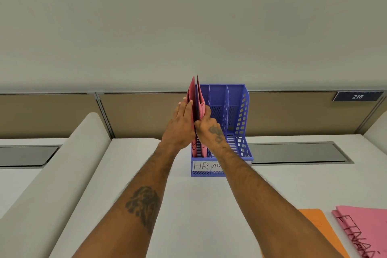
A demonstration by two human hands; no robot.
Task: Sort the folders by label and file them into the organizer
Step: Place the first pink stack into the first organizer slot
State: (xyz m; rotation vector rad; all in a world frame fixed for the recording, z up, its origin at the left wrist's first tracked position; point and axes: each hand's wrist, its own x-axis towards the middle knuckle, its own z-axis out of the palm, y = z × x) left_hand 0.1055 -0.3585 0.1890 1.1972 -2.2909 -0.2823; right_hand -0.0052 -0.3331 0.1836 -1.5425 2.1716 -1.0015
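A blue plastic organizer (236, 111) with three slots stands upright at the back of the white desk. Its front carries paper labels, "HR" (201, 166) on the left and one starting "AD" partly hidden by my right forearm. Pink folders (193, 94) stand upright in the leftmost slot, above the HR label. My left hand (180, 125) presses flat against their left side. My right hand (209, 128) pinches them from the right, fingers curled on the folder edge. The middle and right slots look empty.
At the bottom right lie a pink folder (364, 234) with handwritten lettering and an orange folder (320, 230) beneath my right arm. A tan partition (136, 115) backs the desk, with a "216" plate (357, 96). Grey cable trays (293, 153) flank the organizer.
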